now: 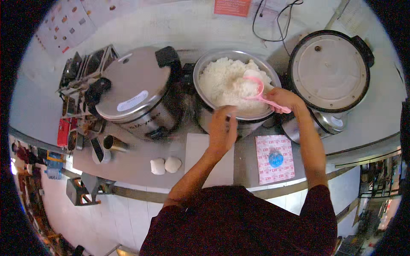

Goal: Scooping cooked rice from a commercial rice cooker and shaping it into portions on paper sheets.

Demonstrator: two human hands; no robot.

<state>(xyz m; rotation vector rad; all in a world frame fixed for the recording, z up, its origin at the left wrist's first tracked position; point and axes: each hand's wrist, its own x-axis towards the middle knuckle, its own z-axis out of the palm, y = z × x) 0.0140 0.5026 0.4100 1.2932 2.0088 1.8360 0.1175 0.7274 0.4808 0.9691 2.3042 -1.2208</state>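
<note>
White rice (221, 76) fills a round metal pot (200, 101) in front of me. My right hand (285, 98) is at the pot's right rim, closed around the handle of a pink plastic scoop (262, 94), whose round head lies in the rice. At the near left rim is my left hand (223, 126), fingers bent and apart; whether it touches the rim I cannot tell. Below it a pale rectangular board or sheet (200, 160) lies on the counter. To the right, a small blue object (275, 158) rests on a stack of pink-and-white printed paper (262, 174).
A large lidded metal cooker (134, 83) stands on the left; on the right, another cooker's round lid (330, 73) is raised. Two white lumps (165, 165), a metal cup (114, 143) and a rack of utensils (86, 67) are to the left. A black cable (282, 32) hangs behind.
</note>
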